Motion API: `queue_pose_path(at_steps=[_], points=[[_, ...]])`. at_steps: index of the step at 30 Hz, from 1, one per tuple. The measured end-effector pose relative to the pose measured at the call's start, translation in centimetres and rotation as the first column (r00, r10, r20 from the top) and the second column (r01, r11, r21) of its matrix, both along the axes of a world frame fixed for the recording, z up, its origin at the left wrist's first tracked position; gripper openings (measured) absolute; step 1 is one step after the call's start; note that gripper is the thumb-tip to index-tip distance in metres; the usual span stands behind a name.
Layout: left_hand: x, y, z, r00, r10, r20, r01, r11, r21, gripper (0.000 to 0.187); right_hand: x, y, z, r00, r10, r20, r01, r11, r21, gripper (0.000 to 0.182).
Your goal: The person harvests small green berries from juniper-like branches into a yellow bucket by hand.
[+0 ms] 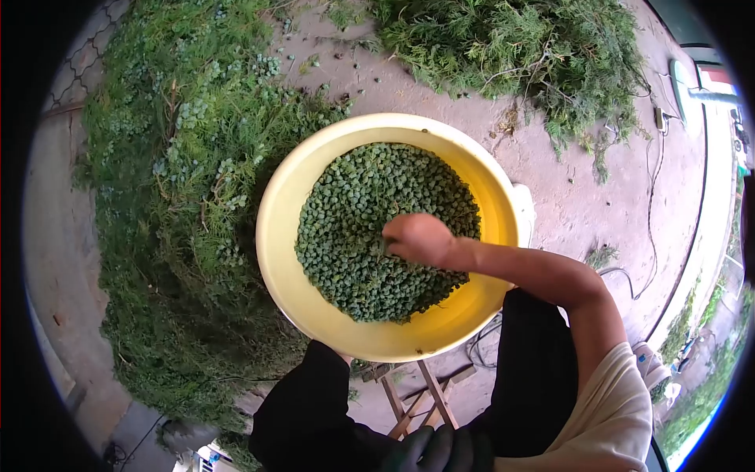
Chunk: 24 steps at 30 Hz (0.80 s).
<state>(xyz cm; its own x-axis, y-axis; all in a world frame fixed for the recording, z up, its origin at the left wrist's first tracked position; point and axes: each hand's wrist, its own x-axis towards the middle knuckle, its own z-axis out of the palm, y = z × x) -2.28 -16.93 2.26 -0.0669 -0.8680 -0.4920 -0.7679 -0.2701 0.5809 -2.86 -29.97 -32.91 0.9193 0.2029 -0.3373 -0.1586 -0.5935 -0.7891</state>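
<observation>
A large yellow basin (287,295) holds a heap of small green cones or berries (354,204). Over the right half of this heap is my bare right hand (419,240), its fingers closed together. What they hold, if anything, is too small and blurred to name. At the bottom edge, what looks like my left hand (444,450) in a dark glove lies near my lap, fingers stretched side by side and partly in shadow. It touches no part of the basin.
Cut green branches (189,173) with pale berries lie in a large pile at the left. Another pile of branches (535,55) lies at the top right. Wooden crossed legs (429,397) stand below the basin. A cable (654,212) runs along the floor at the right.
</observation>
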Motion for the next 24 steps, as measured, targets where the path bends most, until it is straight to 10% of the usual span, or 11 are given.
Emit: queue_pose_path(at_steps=[4, 8, 14, 19, 24], points=[[-0.1, 0.0, 0.2, 0.999, 0.029, 0.037, -0.029, 1.0, 0.01, 0.043, 3.3, -4.3, -1.1, 0.955, -0.267, 0.131, 0.273, 0.961, -0.035, 0.019], [0.1, -0.5, 0.3, 0.996, -0.022, 0.083, 0.018, 0.999, 0.049, 0.042, 5.8, -4.1, -2.9, 0.924, -0.126, 0.361, 0.152, 0.987, -0.045, 0.014], [0.7, -0.4, 0.1, 0.998, -0.008, 0.067, 0.007, 1.0, 0.012, 0.041, 4.2, -4.7, -1.3, 0.964, 0.264, -0.026, -0.246, 0.855, -0.456, 0.015], [0.7, 0.5, 0.2, 0.996, -0.068, 0.055, 0.066, 0.997, 0.044, 0.043, 1.0, -9.2, 2.9, 0.948, -0.316, -0.037, 0.315, 0.948, -0.039, 0.012], [0.7, 0.4, 0.1, 0.992, -0.097, 0.077, 0.094, 0.995, 0.044, 0.043, 2.0, -7.1, 3.0, 0.945, -0.307, 0.115, 0.273, 0.931, 0.242, 0.015]])
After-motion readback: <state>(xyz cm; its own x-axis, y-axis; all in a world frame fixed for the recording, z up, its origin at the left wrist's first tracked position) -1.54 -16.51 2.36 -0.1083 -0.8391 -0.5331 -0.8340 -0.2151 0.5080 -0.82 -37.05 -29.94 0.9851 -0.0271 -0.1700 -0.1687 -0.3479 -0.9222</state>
